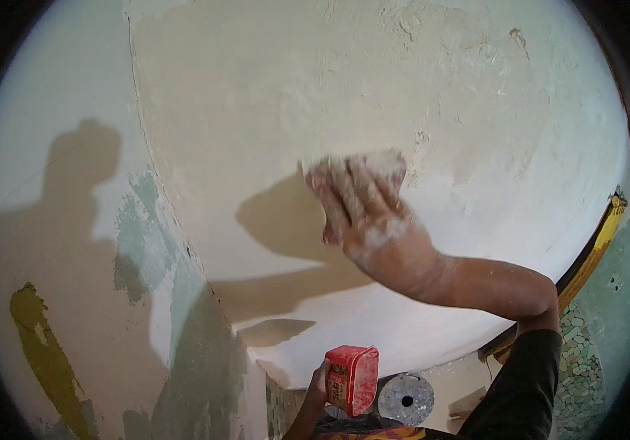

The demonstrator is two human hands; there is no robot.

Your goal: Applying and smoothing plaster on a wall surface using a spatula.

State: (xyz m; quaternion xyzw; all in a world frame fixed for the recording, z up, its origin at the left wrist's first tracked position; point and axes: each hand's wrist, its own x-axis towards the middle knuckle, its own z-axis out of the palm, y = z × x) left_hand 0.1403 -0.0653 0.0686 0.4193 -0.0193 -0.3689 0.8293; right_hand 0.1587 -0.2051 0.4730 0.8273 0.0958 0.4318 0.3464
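Note:
My right hand (pixel 381 220) is stretched out to the wall, its fingers pressed over a flat, reddish putty spreader (pixel 316 180) with a pale, putty-smeared edge. The hand is dusted white and slightly blurred. Under the spreader, the wall (pixel 256 95) carries a cream coat of putty, smooth in places and rough toward the upper right. Low in the view, my left hand (pixel 320 383) grips a red plastic tub (pixel 352 380) by its side. White smears cover the tub, and its inside does not show clearly.
An adjoining wall (pixel 7 249) on the left has green and ochre patches, meeting the coated wall at a cracked corner. A round grey object with a hole (pixel 406 398) stands below the tub. A yellow-brown wooden edge (pixel 592 253) and mosaic-like green surface (pixel 577 367) lie at right.

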